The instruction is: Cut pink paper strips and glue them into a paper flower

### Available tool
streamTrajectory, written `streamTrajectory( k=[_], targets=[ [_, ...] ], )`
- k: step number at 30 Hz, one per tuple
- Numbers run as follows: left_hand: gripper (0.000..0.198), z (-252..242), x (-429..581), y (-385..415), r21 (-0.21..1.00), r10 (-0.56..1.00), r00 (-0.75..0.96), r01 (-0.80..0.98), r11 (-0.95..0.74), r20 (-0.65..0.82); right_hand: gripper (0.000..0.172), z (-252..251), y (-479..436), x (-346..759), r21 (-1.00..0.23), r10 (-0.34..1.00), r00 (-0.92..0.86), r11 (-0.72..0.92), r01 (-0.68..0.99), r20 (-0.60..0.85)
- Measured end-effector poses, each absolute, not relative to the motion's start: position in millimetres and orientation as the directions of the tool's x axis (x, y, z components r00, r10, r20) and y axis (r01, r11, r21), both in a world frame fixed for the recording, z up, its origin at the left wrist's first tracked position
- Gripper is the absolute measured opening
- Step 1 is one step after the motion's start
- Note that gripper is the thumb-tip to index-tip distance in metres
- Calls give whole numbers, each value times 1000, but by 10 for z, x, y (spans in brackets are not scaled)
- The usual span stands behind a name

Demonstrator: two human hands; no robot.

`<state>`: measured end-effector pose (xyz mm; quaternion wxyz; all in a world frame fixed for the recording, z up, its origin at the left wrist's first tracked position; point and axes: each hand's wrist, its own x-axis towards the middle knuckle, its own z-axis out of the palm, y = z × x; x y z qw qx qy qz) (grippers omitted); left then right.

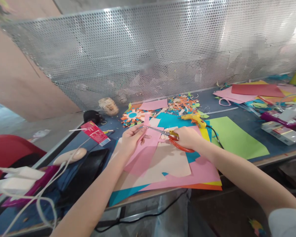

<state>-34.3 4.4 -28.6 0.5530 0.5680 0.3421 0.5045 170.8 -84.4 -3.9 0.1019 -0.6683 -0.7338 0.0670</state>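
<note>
Pinched in my left hand [132, 140] is a piece of pink paper [147, 143] that hangs down over the sheets below. My right hand [186, 137] is wrapped round scissors [181, 146] with orange and yellow handles. Their blades point left, and the tips reach the pink paper beside my left fingertips. How far apart the blades are is hard to make out. Under both hands lies a stack of coloured sheets, a cream sheet [172, 163] on top. A yellow glue gun [194, 119] rests just beyond my right hand, its cord running right.
A flower of cut paper [132, 115] and a heap of paper scraps [184, 103] lie at the back, before a perforated metal screen [138, 42]. A green sheet [239, 138] is at right. A black pouch [88, 172], a red carton [95, 132] and white cables [39, 194] occupy the left.
</note>
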Motion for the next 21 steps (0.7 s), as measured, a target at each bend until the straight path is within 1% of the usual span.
streamTrajectory(
  k=[5, 8, 13, 18, 21],
  targets=[
    [38, -279, -373, 53, 979, 940, 308, -183, -94, 148, 46, -23, -833, 1717, -220, 998, -44, 51, 974, 38],
    [31, -293, -375, 60, 980, 942, 293, -157, -120, 163, 47, -24, -832, 1723, -220, 998, -45, 53, 974, 41],
    [25, -294, -352, 41, 976, 943, 268, -146, -161, 196, 46, -31, -853, 1717, -217, 993, -90, 105, 971, 75],
    [24, -270, -335, 15, 983, 948, 272, -119, -137, 165, 47, -26, -858, 1704, -217, 993, -85, 100, 971, 79],
    [24, -268, -336, 13, 982, 945, 279, -127, -142, 173, 47, -30, -850, 1702, -218, 994, -83, 97, 971, 71]
  ],
)
